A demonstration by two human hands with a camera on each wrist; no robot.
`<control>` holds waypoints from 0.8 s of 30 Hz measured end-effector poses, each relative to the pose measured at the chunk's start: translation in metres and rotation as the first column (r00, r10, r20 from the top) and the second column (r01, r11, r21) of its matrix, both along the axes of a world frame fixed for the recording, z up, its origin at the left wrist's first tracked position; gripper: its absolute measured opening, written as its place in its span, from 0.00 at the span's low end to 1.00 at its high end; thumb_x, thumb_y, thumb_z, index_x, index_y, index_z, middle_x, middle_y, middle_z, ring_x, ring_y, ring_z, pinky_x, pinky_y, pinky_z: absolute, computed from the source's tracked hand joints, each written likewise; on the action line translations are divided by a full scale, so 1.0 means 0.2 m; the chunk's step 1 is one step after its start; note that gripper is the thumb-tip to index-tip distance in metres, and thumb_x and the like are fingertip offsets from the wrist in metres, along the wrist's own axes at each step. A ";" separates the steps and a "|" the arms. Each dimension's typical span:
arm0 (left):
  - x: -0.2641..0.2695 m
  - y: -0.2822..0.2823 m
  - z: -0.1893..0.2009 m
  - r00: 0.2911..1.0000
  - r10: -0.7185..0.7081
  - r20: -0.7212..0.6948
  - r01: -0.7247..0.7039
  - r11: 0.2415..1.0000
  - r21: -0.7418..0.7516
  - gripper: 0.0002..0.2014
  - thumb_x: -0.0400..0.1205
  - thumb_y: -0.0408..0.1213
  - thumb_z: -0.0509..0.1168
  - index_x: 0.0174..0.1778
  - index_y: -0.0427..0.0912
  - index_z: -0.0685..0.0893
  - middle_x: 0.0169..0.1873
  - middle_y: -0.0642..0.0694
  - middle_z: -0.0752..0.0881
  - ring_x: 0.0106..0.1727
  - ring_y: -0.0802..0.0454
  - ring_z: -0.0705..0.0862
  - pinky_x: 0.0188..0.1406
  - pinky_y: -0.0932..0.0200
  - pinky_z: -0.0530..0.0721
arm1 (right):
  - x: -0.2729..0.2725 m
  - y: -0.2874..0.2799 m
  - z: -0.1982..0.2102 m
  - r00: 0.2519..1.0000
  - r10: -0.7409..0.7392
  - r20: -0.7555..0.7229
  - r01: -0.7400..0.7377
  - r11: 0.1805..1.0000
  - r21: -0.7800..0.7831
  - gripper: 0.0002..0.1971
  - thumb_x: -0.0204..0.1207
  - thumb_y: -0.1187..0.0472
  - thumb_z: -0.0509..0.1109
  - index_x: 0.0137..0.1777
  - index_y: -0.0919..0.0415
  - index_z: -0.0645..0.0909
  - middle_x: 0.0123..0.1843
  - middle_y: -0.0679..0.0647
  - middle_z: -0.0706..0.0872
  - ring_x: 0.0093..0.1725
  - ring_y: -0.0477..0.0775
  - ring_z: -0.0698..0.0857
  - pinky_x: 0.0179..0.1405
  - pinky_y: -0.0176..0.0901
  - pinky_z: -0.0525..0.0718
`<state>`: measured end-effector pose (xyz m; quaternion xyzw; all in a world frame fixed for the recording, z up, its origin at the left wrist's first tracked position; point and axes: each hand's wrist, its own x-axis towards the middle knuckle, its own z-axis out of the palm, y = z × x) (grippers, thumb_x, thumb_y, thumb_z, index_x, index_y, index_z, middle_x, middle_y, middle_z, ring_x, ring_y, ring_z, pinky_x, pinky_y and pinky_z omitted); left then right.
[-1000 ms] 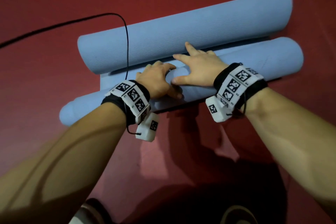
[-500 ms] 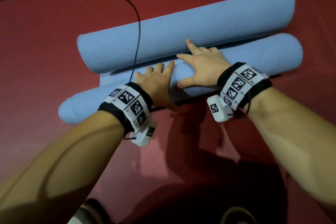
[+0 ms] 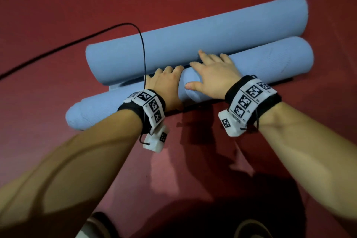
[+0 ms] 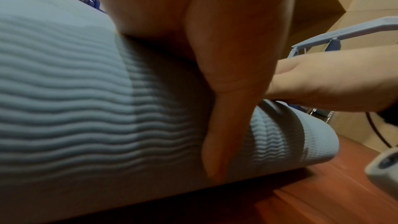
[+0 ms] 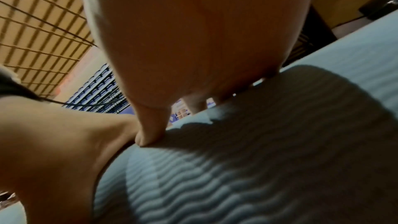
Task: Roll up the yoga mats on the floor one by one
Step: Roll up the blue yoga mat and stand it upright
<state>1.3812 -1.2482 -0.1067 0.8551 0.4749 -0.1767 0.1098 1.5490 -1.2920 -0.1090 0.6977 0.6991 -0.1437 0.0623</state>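
We see no container in any view; the nearest thing to one is the roll itself, whose inside the frames do not show.

In the head view a near blue mat roll lies across the middle of the frame on the red floor. Its long axis runs from the lower left, where a rounded end sits at the left of centre, up to the right, where the other end nears the right edge. A far blue mat roll lies just behind it, parallel, with the same slant, its right end reaching the upper right of the frame. The two rolls touch or nearly touch along the right half; we cannot tell which. Between them at the left a thin strip of flat mat shows on the floor.

Our left hand rests on top of the near roll just left of centre, fingers extended over the far side of the curve, thumb pressed down the near side as the left wrist view shows. Our right hand lies flat on the same roll just right of it, fingers spread wide and straight, thumb pointing left. The two hands are just beside each other. Both wrists carry black bands with white marker tiles. A black cable arcs from the left edge of the frame over the far roll down to the left wrist.
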 end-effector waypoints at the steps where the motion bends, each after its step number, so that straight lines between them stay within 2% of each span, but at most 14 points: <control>1: 0.00 -0.01 0.01 1.000 -0.001 -0.007 0.001 1.000 -0.013 0.57 0.56 0.60 0.84 0.80 0.55 0.63 0.68 0.49 0.78 0.70 0.40 0.77 0.62 0.31 0.76 | -0.01 -0.02 0.00 1.000 0.000 0.010 0.000 1.000 0.003 0.39 0.78 0.27 0.53 0.84 0.47 0.62 0.88 0.59 0.57 0.85 0.60 0.59 0.82 0.65 0.54; 3: -0.01 -0.03 0.01 1.000 -0.007 -0.027 0.005 0.998 -0.069 0.56 0.56 0.59 0.84 0.78 0.56 0.64 0.67 0.49 0.79 0.68 0.41 0.78 0.60 0.33 0.77 | -0.03 -0.07 0.02 1.000 -0.003 0.003 0.003 1.000 -0.025 0.37 0.79 0.28 0.52 0.83 0.48 0.64 0.86 0.60 0.61 0.83 0.61 0.63 0.82 0.66 0.54; 7: -0.07 -0.10 -0.02 0.999 -0.036 -0.040 0.027 0.977 -0.211 0.54 0.54 0.57 0.82 0.77 0.57 0.64 0.66 0.49 0.80 0.68 0.41 0.80 0.61 0.32 0.80 | -0.07 -0.18 0.02 0.999 -0.011 -0.036 0.005 0.988 -0.154 0.35 0.79 0.27 0.51 0.82 0.44 0.64 0.89 0.62 0.47 0.84 0.64 0.61 0.82 0.67 0.52; 10: -0.07 -0.08 -0.01 0.999 -0.030 -0.044 0.017 0.965 -0.261 0.57 0.55 0.60 0.82 0.80 0.57 0.62 0.69 0.49 0.79 0.69 0.42 0.79 0.64 0.33 0.80 | -0.08 -0.18 0.00 0.999 -0.013 -0.049 0.007 0.994 -0.111 0.34 0.79 0.27 0.50 0.80 0.43 0.67 0.89 0.63 0.45 0.82 0.64 0.64 0.80 0.66 0.56; 13: -0.05 -0.04 0.02 0.999 -0.009 -0.035 -0.002 0.951 -0.309 0.60 0.55 0.57 0.85 0.82 0.56 0.61 0.71 0.48 0.77 0.70 0.42 0.77 0.66 0.38 0.80 | -0.07 -0.12 -0.01 0.997 -0.021 -0.073 0.012 0.992 -0.126 0.33 0.79 0.27 0.51 0.80 0.41 0.67 0.89 0.62 0.43 0.84 0.62 0.61 0.79 0.64 0.58; 15: -0.06 -0.02 0.03 1.000 0.019 -0.017 -0.023 0.954 -0.299 0.60 0.55 0.53 0.86 0.82 0.56 0.61 0.72 0.46 0.74 0.73 0.40 0.73 0.67 0.34 0.79 | -0.06 -0.07 -0.01 0.996 -0.026 -0.083 0.013 0.989 -0.150 0.34 0.79 0.27 0.51 0.81 0.40 0.65 0.89 0.61 0.42 0.85 0.61 0.58 0.80 0.64 0.57; 18: -0.05 -0.06 0.04 0.998 0.066 -0.010 -0.066 0.966 -0.250 0.56 0.61 0.50 0.85 0.82 0.56 0.61 0.73 0.45 0.69 0.75 0.40 0.68 0.66 0.31 0.76 | -0.05 -0.02 -0.02 0.995 -0.018 -0.097 0.004 0.990 -0.143 0.33 0.80 0.28 0.51 0.82 0.41 0.65 0.89 0.60 0.41 0.86 0.60 0.55 0.80 0.64 0.56; 20: -0.04 -0.10 0.04 0.999 0.053 -0.009 -0.053 0.972 -0.230 0.54 0.65 0.53 0.83 0.83 0.54 0.59 0.74 0.45 0.68 0.76 0.40 0.67 0.67 0.30 0.72 | -0.04 0.01 -0.03 0.995 -0.015 -0.102 0.001 0.991 -0.136 0.32 0.80 0.29 0.51 0.82 0.41 0.65 0.89 0.61 0.42 0.86 0.60 0.54 0.80 0.63 0.56; 24: -0.03 -0.12 0.02 0.999 0.050 0.003 -0.049 0.981 -0.187 0.62 0.57 0.63 0.84 0.83 0.54 0.56 0.74 0.47 0.69 0.76 0.40 0.69 0.70 0.27 0.70 | -0.04 0.04 -0.04 0.995 -0.004 -0.104 -0.010 0.991 -0.135 0.32 0.82 0.31 0.51 0.83 0.43 0.64 0.89 0.61 0.41 0.87 0.60 0.54 0.80 0.63 0.56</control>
